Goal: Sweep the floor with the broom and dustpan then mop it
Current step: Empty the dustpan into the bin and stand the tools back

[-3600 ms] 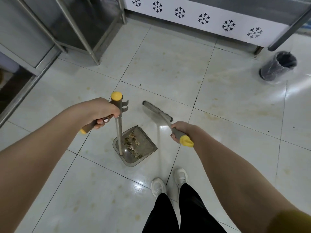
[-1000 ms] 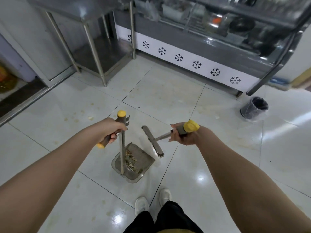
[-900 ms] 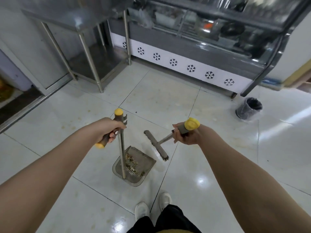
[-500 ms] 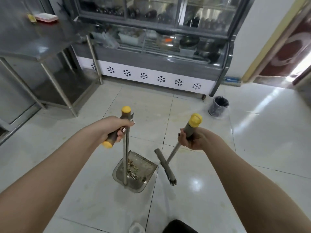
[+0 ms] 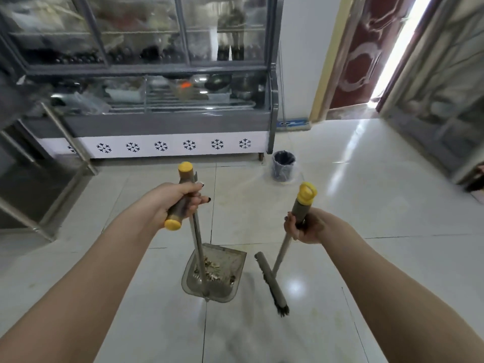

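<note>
Broom (image 5: 271, 282) in one fist, dustpan (image 5: 237, 259) in the other
Left hand (image 5: 178, 203) is wrapped round the dustpan's handle, pan down low over the floor (image 5: 366, 205) with scraps (image 5: 212, 267) in it. Right hand (image 5: 307, 227) is curled round the broom stick under its yellow cap, brush head just right of the pan. Bin (image 5: 283, 166) sits by the fridge (image 5: 157, 124).

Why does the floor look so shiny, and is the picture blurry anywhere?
Head view: daylight from the doorway glares across the floor, with a bright spot beside the broom; the display case and picture edges are smeared; the wide lens tilts the door frame; the dustpan looks sharper.
</note>
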`<state>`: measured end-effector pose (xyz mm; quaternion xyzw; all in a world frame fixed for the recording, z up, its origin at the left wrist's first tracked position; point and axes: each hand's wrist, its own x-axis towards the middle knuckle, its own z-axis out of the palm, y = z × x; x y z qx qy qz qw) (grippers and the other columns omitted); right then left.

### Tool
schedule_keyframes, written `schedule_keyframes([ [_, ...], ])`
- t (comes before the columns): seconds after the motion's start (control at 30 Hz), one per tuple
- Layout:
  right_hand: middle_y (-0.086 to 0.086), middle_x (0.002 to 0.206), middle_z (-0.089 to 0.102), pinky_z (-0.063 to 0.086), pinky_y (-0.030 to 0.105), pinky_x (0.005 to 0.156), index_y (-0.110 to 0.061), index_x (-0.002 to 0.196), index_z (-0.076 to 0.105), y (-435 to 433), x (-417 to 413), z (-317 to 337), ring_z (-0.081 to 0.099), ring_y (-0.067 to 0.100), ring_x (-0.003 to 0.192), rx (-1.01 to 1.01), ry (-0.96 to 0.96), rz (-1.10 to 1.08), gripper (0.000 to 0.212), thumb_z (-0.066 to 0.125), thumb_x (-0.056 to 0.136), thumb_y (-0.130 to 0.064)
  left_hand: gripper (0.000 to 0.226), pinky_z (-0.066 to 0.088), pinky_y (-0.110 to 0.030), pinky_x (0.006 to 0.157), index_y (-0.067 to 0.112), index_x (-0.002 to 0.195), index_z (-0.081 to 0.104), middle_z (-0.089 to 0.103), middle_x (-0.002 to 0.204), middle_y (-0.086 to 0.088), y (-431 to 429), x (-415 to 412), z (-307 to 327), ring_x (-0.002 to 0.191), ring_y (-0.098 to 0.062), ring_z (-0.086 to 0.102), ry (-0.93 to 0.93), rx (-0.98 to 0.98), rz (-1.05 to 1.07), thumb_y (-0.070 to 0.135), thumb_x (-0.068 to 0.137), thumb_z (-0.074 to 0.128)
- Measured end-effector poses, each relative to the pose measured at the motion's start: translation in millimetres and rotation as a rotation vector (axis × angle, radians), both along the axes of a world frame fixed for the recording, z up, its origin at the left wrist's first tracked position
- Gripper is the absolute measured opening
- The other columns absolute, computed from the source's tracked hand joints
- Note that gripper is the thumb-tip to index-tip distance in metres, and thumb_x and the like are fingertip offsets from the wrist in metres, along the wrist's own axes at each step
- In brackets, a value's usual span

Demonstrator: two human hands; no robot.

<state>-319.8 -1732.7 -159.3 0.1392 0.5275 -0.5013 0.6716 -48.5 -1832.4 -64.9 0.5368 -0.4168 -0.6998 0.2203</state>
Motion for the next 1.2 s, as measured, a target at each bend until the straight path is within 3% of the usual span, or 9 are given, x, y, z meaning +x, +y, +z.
schedule_keyframes([
  [0.33,0.014,0.043,0.05,0.043,0.02,0.027,-0.001,0.072,0.049,25,-156,17,0.051,0.021,0.029,-0.049,0.016,-0.133,0.024,0.044,0.096,-0.007,0.028,0.036,-0.01,0.031,0.009,0.07,0.049,0.054,0.043,0.002,16,-182,11,0.029,-0.001,0.044,0.073,-0.06,-0.03,0.023,0.092,0.059],
  [0.53,0.014,0.045,0.052,0.043,0.021,0.028,-0.001,0.075,0.048,8,-230,19,0.052,0.021,0.03,-0.058,0.045,-0.185,0.022,0.043,0.095,-0.006,0.03,0.044,-0.014,0.035,0.01,0.068,0.046,0.057,0.044,-0.003,-7,-270,12,0.034,-0.008,0.052,0.155,-0.008,-0.078,0.021,0.093,0.058],
  [0.77,0.017,0.048,0.054,0.045,0.022,0.029,0.001,0.077,0.05,-41,-324,-1,0.051,0.023,0.03,0.05,0.078,-0.241,0.021,0.044,0.096,-0.007,0.021,0.051,-0.018,0.037,0.005,0.075,0.052,0.062,0.046,-0.007,-58,-377,9,0.035,-0.009,0.058,0.118,0.029,-0.156,0.015,0.093,0.057],
  [0.9,0.018,0.047,0.055,0.044,0.024,0.028,0.0,0.076,0.051,-86,-376,-7,0.053,0.025,0.031,0.143,0.072,-0.26,0.019,0.046,0.093,-0.007,0.018,0.044,-0.014,0.033,0.007,0.076,0.055,0.058,0.042,-0.002,-98,-433,7,0.031,-0.007,0.051,0.112,0.101,-0.184,0.013,0.092,0.058],
  [1.2,0.015,0.048,0.055,0.044,0.021,0.029,-0.003,0.075,0.048,-151,-481,-12,0.053,0.022,0.032,0.08,0.084,-0.218,0.021,0.043,0.095,-0.007,0.021,0.035,-0.008,0.032,0.011,0.074,0.052,0.049,0.046,0.002,-172,-535,19,0.03,-0.001,0.041,0.168,0.213,-0.16,0.021,0.09,0.063],
])
